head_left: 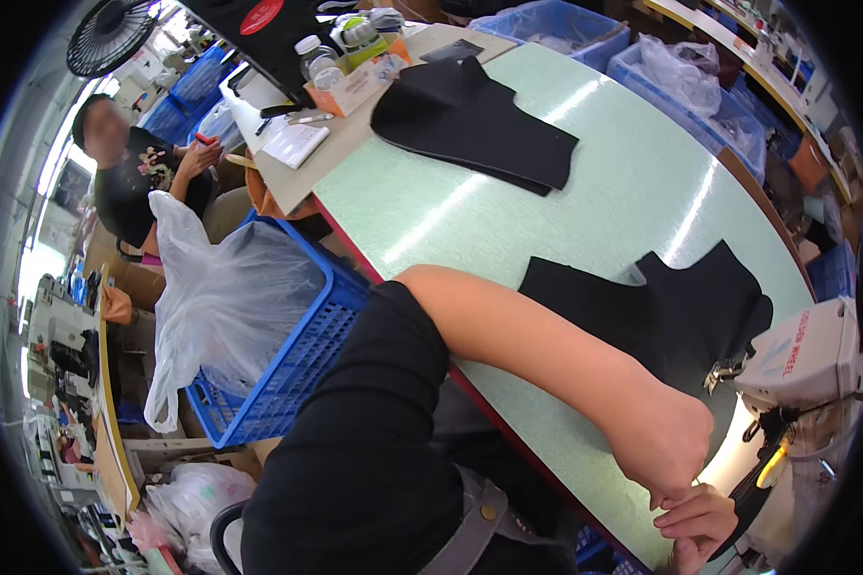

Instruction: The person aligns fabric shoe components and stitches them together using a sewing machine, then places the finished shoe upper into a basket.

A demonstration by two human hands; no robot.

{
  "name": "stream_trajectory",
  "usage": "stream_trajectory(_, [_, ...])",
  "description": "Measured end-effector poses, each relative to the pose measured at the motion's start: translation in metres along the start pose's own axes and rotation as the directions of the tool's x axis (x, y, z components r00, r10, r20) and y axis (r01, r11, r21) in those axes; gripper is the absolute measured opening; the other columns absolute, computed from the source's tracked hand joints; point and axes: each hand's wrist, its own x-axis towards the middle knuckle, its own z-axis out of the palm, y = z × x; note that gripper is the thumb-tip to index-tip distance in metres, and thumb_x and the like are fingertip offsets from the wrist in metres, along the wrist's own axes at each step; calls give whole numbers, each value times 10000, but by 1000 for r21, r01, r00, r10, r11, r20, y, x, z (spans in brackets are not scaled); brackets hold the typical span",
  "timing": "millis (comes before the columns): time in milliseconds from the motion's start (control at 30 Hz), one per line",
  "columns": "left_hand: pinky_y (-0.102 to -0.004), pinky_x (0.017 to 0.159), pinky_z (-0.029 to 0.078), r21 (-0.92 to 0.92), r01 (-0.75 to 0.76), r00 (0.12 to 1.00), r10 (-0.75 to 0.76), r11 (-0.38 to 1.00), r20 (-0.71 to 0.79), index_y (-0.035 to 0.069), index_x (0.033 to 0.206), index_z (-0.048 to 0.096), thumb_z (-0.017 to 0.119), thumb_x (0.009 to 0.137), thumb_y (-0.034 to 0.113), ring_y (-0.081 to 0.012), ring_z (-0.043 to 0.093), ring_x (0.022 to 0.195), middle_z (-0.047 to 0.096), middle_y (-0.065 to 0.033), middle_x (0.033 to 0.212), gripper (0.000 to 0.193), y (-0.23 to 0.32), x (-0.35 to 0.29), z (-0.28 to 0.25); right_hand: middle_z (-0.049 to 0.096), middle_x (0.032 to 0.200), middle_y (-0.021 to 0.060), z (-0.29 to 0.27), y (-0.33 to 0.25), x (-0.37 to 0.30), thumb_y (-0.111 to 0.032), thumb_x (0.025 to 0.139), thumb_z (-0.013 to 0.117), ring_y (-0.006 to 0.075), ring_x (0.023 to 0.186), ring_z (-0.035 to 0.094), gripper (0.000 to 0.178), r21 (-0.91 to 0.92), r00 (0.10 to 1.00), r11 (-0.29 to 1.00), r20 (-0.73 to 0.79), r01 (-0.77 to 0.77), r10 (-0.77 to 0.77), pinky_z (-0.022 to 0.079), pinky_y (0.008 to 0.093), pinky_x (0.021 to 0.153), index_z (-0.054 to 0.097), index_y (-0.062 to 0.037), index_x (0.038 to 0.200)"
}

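Observation:
My left forearm reaches across the pale green tabletop [412,211]. My left hand [664,439] is bent down at the wrist and closed, its fingertips meeting those of my right hand [700,522]. The right hand is also closed, with curled fingers pinched together at the table's near right edge. Whatever lies between the fingers is hidden or too small to make out. Just beyond the hands stands the head of a white sewing machine [805,355], its lamp lit. A black cut fabric piece [642,307] lies flat beside its needle area, partly behind my left forearm.
Another black fabric piece [479,125] lies at the table's far end. Left of the table stands a blue crate [268,402] with a clear plastic bag [221,297]. Bottles, a carton [360,86] and a notepad [295,146] sit farther back. A co-worker [129,182] sits at the left.

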Motion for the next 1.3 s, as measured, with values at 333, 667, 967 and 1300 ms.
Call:
stream_trajectory(333, [-413,659,445,-573,167,960,-265,802,-91,2,912,608,610,913,99,-315,575,722,589,-109,798,97,1,-16,-25,689,965,182,-5,22,11,-89,919,589,354,1045,644,147,659,996,749,-9,-59,86,493,476,959,702,3,937])
stream_trajectory(667, [-393,677,470,-622,268,940,-341,736,3,-22,918,618,602,903,35,-321,603,761,636,-133,865,61,1,-7,-26,642,1007,185,-2,26,3,-129,918,551,351,1083,591,175,795,992,606,-57,-25,116,449,436,985,650,1,979])
stream_trajectory(967, [-362,558,424,-321,225,918,-310,920,-247,18,838,601,671,746,21,-264,552,607,547,-80,705,116,4,-5,-21,633,1048,202,-1,29,3,-129,930,544,367,1164,560,183,809,993,588,-59,-13,103,436,455,1031,637,0,1019])
stream_trajectory(1300, [-352,564,453,-301,245,919,-320,922,-231,15,783,591,619,646,-32,-262,598,639,622,-79,766,147,7,-6,-23,642,1073,180,-6,23,3,-97,941,522,365,1224,534,168,751,995,657,-2,-66,103,379,515,1086,651,-25,1021])
